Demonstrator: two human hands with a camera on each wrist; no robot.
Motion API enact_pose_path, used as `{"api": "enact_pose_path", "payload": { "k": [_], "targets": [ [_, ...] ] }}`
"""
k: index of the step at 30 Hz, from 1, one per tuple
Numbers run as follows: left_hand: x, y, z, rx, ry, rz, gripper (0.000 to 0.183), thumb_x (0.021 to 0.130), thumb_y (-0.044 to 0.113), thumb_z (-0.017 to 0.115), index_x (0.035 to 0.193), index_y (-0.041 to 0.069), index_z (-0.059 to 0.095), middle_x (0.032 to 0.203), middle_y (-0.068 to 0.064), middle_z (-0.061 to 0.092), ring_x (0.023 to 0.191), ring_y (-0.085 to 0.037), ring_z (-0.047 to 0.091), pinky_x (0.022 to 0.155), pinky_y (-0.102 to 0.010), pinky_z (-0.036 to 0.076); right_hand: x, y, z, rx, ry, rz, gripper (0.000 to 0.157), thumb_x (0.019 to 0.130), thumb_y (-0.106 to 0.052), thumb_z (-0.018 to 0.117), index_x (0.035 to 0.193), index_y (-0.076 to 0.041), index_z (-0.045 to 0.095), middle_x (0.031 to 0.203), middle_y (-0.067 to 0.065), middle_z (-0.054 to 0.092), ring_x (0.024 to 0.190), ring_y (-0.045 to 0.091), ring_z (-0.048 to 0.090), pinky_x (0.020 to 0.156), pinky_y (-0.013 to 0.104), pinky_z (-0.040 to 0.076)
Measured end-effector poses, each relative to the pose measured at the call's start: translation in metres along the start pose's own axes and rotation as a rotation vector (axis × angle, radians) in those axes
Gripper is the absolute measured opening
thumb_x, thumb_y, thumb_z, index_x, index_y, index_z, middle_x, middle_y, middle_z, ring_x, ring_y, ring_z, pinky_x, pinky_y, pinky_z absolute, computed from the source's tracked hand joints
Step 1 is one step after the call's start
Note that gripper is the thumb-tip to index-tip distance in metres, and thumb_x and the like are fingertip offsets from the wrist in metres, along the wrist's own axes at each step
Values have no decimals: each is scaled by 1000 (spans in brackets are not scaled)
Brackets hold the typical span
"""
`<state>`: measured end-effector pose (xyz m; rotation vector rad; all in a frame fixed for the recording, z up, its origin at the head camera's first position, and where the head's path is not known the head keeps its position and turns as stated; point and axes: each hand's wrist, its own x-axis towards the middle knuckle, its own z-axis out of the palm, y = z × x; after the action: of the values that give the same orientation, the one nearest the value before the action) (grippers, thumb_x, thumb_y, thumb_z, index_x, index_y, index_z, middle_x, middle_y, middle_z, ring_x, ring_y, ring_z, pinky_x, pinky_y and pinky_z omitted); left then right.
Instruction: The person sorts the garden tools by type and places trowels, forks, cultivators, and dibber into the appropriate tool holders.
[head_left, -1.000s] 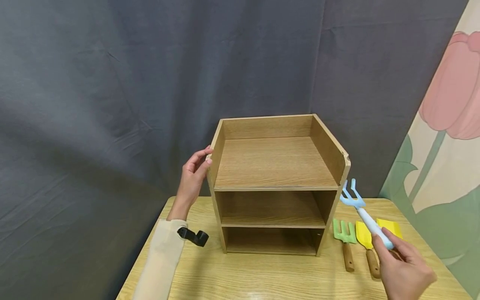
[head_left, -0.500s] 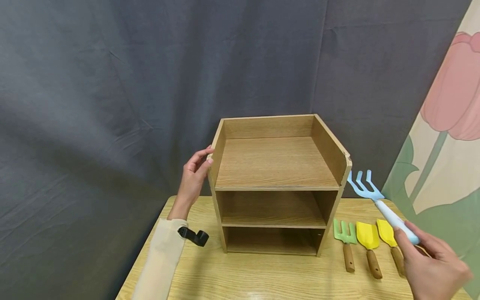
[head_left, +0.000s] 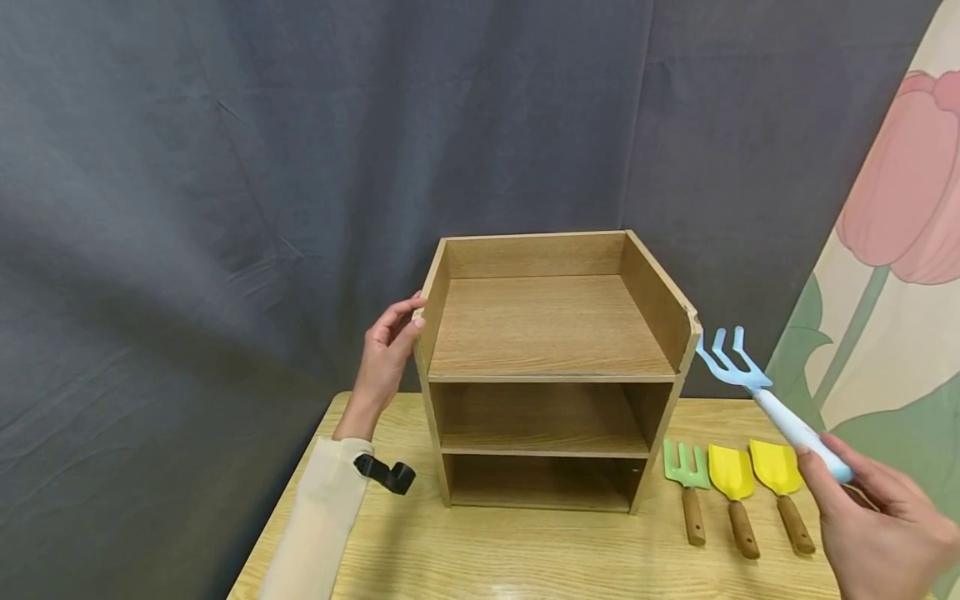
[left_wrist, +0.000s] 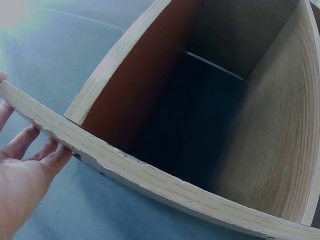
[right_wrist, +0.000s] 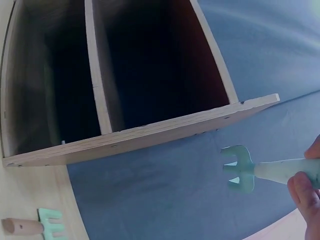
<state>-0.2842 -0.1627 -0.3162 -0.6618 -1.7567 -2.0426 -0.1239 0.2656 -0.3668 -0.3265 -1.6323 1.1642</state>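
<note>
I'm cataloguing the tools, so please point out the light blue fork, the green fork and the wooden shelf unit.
Light blue fork [head_left: 782, 417]: head view, on its handle.
Green fork [head_left: 687, 478]: head view, below its prongs.
Wooden shelf unit [head_left: 555, 329]: head view, on its top board.

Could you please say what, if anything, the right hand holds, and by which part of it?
The right hand holds a light-blue three-pronged garden fork by the end of its handle.

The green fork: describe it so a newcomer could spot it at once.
On the table, right of the wooden shelf unit in the head view, three tools lie in a row. The green fork is nearest the shelf unit, its prongs marking it from the two yellow shovels and its wooden handle from the blue fork in the right hand.
</note>
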Motion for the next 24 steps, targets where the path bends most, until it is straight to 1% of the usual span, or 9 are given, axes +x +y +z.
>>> {"api": "enact_pose_path", "payload": {
  "k": [5,9,11,15,18,21,24],
  "targets": [
    [1,-2,1,-3,-4,0,38,94,6,56,127,-12,51,141,-16,49,130,-22,44,94,-31,43,6,-7,-2,6,-4,55,28,76,4,77,103,4,73,86,-19,65,76,-7,63,67,8,46],
    [2,-3,1,-9,-1,3,37,94,5,56,126,-12,51,140,-16,49,128,-23,45,91,-30,44,11,-14,-4,30,-22,82,29,77,6,75,106,6,71,90,-15,65,79,-6,62,70,9,45],
    [1,-3,2,-13,3,4,37,94,5,56,126,-13,51,140,-17,49,128,-23,45,90,-29,45,14,-18,-4,30,-33,78,29,78,6,74,107,6,70,93,-14,64,83,-4,61,71,8,45],
    [1,-2,2,-30,0,3,37,94,4,57,126,-13,50,141,-17,48,129,-23,44,91,-30,44,19,-25,-5,29,-47,61,30,79,5,73,109,6,70,98,-9,62,86,-5,61,71,7,43],
    [1,-2,1,-39,-7,0,38,94,4,57,126,-13,49,141,-16,48,129,-23,44,90,-30,45,21,-30,-5,15,-48,11,29,79,6,73,108,8,69,99,-13,64,84,-6,63,70,7,44],
    [1,-2,1,-45,-14,-6,38,94,4,56,127,-14,49,141,-16,47,129,-23,44,89,-30,45,22,-35,-6,1,-49,-21,29,79,6,73,108,8,69,97,-16,65,83,-7,63,69,8,44],
    [1,-2,2,-50,-21,-13,39,94,4,56,127,-13,48,141,-16,47,130,-23,43,90,-31,45,23,-39,-8,-12,-53,-30,30,79,6,73,109,6,70,98,-17,65,83,-6,62,69,7,44]
  ]
}}
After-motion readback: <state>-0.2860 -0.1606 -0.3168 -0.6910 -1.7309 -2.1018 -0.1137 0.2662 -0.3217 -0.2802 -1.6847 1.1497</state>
